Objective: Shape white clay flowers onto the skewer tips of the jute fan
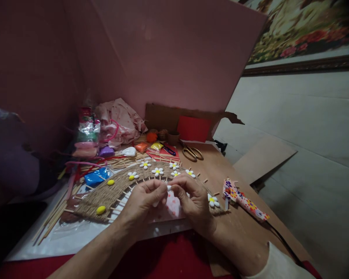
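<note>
You have a small white piece (169, 188), which looks like soft clay, between the fingertips of both hands, in front of the inner edge of the woven arch (95, 199). Your left hand (147, 195) is pinched, thumb against fingers, at one side of the piece; your right hand (193, 199) pinches it from the other. Press too hard with either thumb and the piece could flatten or stick to your skin; grip too loosely and it could drop among the stick ends below.

The arch bears white flowers with yellow centres, plus two bare yellow dots, the upper one (111, 182) and the lower one (101, 210), on its left part. Your wrists sit low over it — a dip could squash a petal or snag a stick end, if the clay is as soft as it looks.

Beyond the arch lie a blue packet (95, 177), a white packet (129, 151) and scissors (192, 153). To your right, what seems to be a glue gun (244, 199) lies near the arch's end, its cord (282, 236) running just beside your sleeve (279, 263) — a backward sweep of that arm could catch the cord and drag the gun.
</note>
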`<state>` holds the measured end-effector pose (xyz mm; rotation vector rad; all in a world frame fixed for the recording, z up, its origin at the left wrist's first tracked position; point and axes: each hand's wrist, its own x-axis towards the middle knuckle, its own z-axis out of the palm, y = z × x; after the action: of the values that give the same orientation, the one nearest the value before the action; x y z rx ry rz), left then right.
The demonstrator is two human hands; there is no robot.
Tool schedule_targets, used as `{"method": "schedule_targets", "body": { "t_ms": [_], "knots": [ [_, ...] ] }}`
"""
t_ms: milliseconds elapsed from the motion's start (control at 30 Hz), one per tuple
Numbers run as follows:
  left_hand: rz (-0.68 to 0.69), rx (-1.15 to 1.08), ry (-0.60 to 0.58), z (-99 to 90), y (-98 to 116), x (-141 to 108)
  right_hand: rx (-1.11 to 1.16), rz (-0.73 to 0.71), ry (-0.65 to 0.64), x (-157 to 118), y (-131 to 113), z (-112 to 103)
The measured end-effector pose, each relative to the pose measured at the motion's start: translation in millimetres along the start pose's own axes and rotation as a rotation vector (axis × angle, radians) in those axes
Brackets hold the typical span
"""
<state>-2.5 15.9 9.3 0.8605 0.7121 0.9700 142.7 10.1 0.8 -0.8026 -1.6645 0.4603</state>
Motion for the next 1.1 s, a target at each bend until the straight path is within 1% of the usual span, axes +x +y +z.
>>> {"method": "schedule_targets", "body": {
  "t_ms": [67,233,300,467,633,800,1100],
  "knots": [
    [-0.013,-0.004,0.003,-0.6,-0.5,-0.2,0.017,0.009,-0.006,-0.1,0.3,0.4],
    [-0.01,0.009,0.007,-0.8,-0.7,-2.2,0.074,0.126,0.002,-1.3,3.2,0.8],
    [-0.006,0.033,0.013,-0.8,-0.7,-2.1,0.107,0.146,-0.014,-1.5,3.7,1.0],
    [0.026,0.033,0.017,-1.5,-1.3,-0.1,0.133,0.157,-0.019,-1.4,2.5,0.8],
    [0.027,0.051,0.055,-1.5,-0.3,-0.2,0.122,0.175,-0.037,-1.2,3.3,0.3],
    [0.046,0.047,0.026,-2.0,-0.1,0.6,0.119,0.169,-0.031,-0.2,1.7,-0.1],
    [-0.018,0.003,0.013,0.3,1.3,-2.0,0.069,0.121,-0.031,-0.8,1.8,-0.8]
  ]
}}
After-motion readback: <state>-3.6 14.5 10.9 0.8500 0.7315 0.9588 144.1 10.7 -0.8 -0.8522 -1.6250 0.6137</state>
